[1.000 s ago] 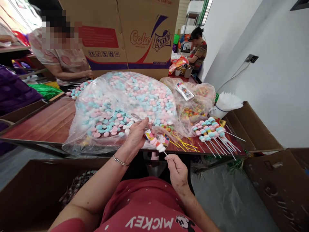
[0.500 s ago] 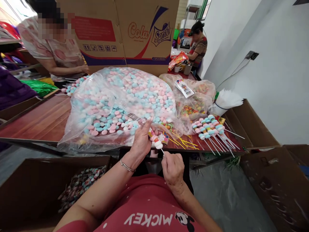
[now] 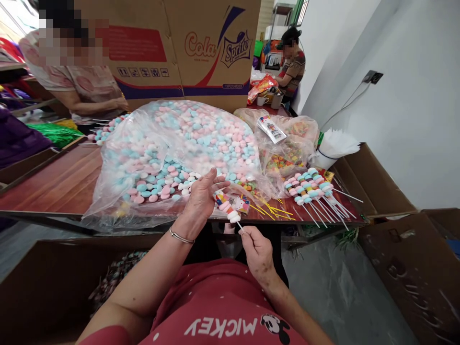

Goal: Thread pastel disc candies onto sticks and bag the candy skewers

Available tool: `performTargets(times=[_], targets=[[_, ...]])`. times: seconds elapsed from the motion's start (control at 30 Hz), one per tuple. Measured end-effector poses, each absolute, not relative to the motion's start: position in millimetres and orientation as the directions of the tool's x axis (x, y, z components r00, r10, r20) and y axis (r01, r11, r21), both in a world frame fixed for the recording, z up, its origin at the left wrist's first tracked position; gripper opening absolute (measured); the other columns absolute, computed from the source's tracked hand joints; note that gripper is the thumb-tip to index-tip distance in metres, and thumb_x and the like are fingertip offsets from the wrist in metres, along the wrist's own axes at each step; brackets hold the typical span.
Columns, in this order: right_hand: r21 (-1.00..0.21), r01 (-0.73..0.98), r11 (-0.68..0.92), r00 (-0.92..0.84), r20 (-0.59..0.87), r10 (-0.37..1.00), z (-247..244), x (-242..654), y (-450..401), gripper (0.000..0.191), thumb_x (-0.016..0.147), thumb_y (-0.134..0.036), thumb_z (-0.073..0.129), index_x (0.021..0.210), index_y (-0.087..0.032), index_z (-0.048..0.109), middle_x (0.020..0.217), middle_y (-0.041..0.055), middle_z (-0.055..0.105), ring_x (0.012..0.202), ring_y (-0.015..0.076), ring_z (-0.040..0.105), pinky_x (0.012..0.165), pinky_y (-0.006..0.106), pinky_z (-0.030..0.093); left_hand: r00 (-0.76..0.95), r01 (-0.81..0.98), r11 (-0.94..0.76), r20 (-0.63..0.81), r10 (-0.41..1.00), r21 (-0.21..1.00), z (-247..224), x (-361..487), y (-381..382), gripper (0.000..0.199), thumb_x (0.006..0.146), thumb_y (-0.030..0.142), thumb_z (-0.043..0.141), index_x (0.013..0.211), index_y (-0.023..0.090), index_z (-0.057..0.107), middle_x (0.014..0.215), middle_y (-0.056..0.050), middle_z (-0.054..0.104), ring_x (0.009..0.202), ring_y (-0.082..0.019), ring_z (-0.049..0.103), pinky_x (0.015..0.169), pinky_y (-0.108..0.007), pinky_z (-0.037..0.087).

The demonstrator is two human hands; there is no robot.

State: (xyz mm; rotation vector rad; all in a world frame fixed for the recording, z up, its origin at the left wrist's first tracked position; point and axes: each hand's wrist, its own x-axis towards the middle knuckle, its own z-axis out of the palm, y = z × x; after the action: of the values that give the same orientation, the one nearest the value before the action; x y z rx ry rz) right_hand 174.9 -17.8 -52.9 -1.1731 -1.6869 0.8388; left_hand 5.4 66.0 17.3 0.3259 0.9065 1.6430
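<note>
My right hand (image 3: 258, 251) is closed round the lower end of the white stick of a marshmallow skewer (image 3: 228, 211). Pink, orange and white pieces are threaded on it, with something colourful at its tip. Just left of that tip is my left hand (image 3: 204, 194), open, its fingers stretched out and nothing held in it. Beyond it spreads a large clear bag of pink, blue and white marshmallows (image 3: 168, 184), with its mouth toward me. Yellow sticks (image 3: 275, 210) and a small printed card (image 3: 240, 203) lie beside the skewer. Several finished-looking marshmallow skewers (image 3: 311, 188) are stacked at the right.
A bag of ring-shaped gummies (image 3: 287, 160) with a silver packet (image 3: 272, 129) on top stands behind. White sticks or bags fill a tub (image 3: 328, 155). Cartons flank the table (image 3: 72, 175); one open box (image 3: 21, 282) is below left. Two people work beyond, by a large carton (image 3: 143, 48).
My left hand has come away from the skewer, moving left with its fingers opened out. The right hand keeps the stick, nearly in place. The view has shifted slightly.
</note>
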Motion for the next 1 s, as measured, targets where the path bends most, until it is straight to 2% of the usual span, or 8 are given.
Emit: performTargets(times=[0.23,0.4,0.53,0.63,0.7,0.8,0.9,1.0], targets=[[-0.388,0.666,0.637,-0.239,0.698,0.675,-60,173,-14,0.02,0.092,-0.014,0.045,0.089,-0.017,0.064,0.062,0.0006,0.064,0.055,0.0136,0.051,0.058,0.027,0.039,-0.291,-0.689,0.032,-0.316,0.903,0.724,17,15,62,0.04,0.059,0.034,0.088,0.061,0.015,0.053,0.046,0.005,0.053,0.039,-0.009,0.052,0.044,-0.023,0.049],[-0.241,0.721,0.649,-0.26,0.775,0.577,-60,171,-14,0.019,0.092,-0.01,0.045,0.092,-0.015,0.064,0.057,-0.0009,0.057,0.052,0.0133,0.046,0.06,0.03,0.034,-0.258,-0.703,0.015,-0.275,0.926,0.711,8,22,63,0.041,0.06,0.033,0.088,0.063,0.016,0.051,0.049,0.006,0.052,0.037,-0.007,0.047,0.041,-0.021,0.047],[-0.569,0.587,0.576,-0.192,0.593,0.782,-60,169,-18,0.022,0.093,-0.018,0.045,0.082,-0.017,0.064,0.058,-0.0009,0.055,0.054,0.0121,0.044,0.058,0.029,0.032,-0.238,-0.731,-0.024,-0.221,0.946,0.682,1,29,62,0.044,0.06,0.035,0.089,0.067,0.017,0.05,0.054,0.008,0.051,0.039,-0.005,0.045,0.041,-0.021,0.047],[-0.963,0.209,0.171,-0.166,0.138,0.977,-55,163,-21,0.022,0.09,-0.029,0.047,0.076,-0.019,0.061,0.053,-0.005,0.043,0.049,0.0097,0.036,0.049,0.026,0.026,-0.226,-0.744,-0.053,-0.177,0.958,0.666,-1,34,61,0.046,0.058,0.035,0.09,0.068,0.017,0.049,0.054,0.008,0.05,0.039,-0.005,0.043,0.042,-0.021,0.046],[-0.983,-0.121,-0.138,-0.249,-0.105,0.963,-50,157,-22,0.019,0.085,-0.032,0.051,0.073,-0.019,0.059,0.047,-0.009,0.032,0.043,0.0076,0.026,0.045,0.024,0.02,-0.178,-0.754,-0.036,-0.15,0.973,0.655,-2,36,59,0.046,0.057,0.034,0.091,0.07,0.017,0.05,0.055,0.008,0.051,0.04,-0.004,0.043,0.042,-0.02,0.045],[-0.818,-0.435,-0.376,-0.417,-0.187,0.889,-45,150,-24,0.016,0.079,-0.033,0.057,0.071,-0.019,0.057,0.039,-0.0135,0.025,0.038,0.0052,0.017,0.045,0.024,0.019,-0.062,-0.762,0.043,-0.14,0.988,0.646,-1,38,56,0.047,0.056,0.038,0.091,0.071,0.016,0.052,0.054,0.008,0.049,0.041,-0.004,0.043,0.041,-0.018,0.042],[-0.812,-0.45,-0.373,-0.453,-0.153,0.878,-47,148,-25,0.019,0.08,-0.037,0.056,0.072,-0.02,0.055,0.038,-0.0141,0.024,0.036,0.0052,0.016,0.045,0.024,0.022,-0.004,-0.751,0.084,-0.131,0.991,0.655,0,40,53,0.046,0.057,0.04,0.09,0.072,0.015,0.055,0.053,0.008,0.048,0.04,-0.004,0.043,0.042,-0.018,0.043],[-0.995,-0.099,-0.026,-0.269,0.001,0.963,-53,155,-22,0.02,0.087,-0.035,0.05,0.076,-0.019,0.058,0.046,-0.009,0.036,0.042,0.0078,0.028,0.046,0.024,0.023,-0.011,-0.742,0.07,-0.117,0.993,0.667,-1,43,48,0.044,0.057,0.037,0.09,0.075,0.014,0.057,0.054,0.008,0.05,0.042,-0.005,0.047,0.045,-0.02,0.045]])
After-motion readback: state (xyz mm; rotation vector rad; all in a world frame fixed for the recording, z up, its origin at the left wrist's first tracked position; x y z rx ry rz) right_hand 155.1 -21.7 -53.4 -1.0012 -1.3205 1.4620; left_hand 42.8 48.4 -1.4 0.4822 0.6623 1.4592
